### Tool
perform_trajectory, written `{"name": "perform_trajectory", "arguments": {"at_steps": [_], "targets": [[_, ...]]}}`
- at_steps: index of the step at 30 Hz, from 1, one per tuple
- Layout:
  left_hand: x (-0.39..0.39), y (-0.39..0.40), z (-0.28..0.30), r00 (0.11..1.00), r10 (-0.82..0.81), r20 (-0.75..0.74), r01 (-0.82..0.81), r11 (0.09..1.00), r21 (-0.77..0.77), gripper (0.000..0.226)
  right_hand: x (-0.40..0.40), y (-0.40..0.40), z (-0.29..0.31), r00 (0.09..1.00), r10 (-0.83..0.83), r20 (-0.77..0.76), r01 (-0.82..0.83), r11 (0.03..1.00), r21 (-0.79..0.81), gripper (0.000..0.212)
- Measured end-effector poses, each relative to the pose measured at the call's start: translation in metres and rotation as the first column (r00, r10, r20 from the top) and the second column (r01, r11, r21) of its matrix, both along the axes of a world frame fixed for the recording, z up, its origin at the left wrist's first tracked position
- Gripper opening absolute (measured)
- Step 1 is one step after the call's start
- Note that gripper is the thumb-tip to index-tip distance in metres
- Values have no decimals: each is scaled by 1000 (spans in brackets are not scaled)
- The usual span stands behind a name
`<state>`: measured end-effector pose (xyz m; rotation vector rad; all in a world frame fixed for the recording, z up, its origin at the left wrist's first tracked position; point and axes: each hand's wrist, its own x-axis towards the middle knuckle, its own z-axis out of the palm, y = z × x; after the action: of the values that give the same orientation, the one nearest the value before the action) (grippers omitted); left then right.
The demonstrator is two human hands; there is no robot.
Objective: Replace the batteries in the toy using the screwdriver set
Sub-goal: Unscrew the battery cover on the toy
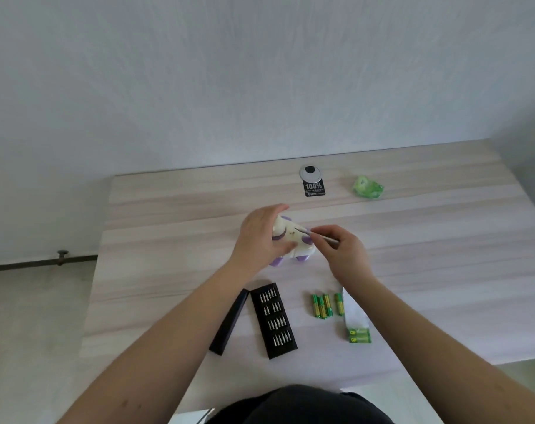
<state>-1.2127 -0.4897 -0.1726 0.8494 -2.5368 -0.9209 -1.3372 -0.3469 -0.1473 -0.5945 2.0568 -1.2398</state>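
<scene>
Your left hand (260, 237) is wrapped around the cream plastic toy with purple feet (290, 240), holding it tipped on the pale wood-grain bench (168, 228), thumb toward you and fingers over its far side. Your right hand (344, 249) pinches the slim silver screwdriver (321, 236) between thumb and fingertips; the shaft slants up and left, and its dark tip rests on the toy's cream underside, just right of your left hand. Two of the toy's purple feet poke out below, between your wrists.

Nearer to you, between your forearms, the black bit tray (274, 321) lies open with four groups of small silver bits (275, 324) standing in it. Its black sleeve cover (229, 322) lies just beside it on the left, slanted the same way. To the tray's right, four loose green-and-gold batteries (322, 306) lie side by side, three touching and one a little apart. Beyond them, close under your right forearm, a clear wrapper (356, 319) holds two more green batteries (359, 336) at its near end.

At the far edge of the bench sit a round silver cable cap (310, 172) with a black "100%" sticker (314, 188) just in front of it, and a crumpled green plastic wrapper (367, 187) well off to the right. The bench butts against a plain whitish wall (260, 71); grey floor (31, 316) shows at the left.
</scene>
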Motion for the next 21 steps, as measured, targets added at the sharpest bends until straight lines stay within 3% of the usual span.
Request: {"name": "perform_trajectory", "arguments": {"at_steps": [11, 21], "targets": [[0, -7, -27, 995, -12, -97, 17, 998, 53, 66, 0, -9, -6, 978, 78, -193, -60, 993, 98, 4], [0, -7, -30, 995, -2, -102, 10, 997, 74, 64, -2, -12, -4, 975, 108, -196, -82, 987, 136, 6]]}}
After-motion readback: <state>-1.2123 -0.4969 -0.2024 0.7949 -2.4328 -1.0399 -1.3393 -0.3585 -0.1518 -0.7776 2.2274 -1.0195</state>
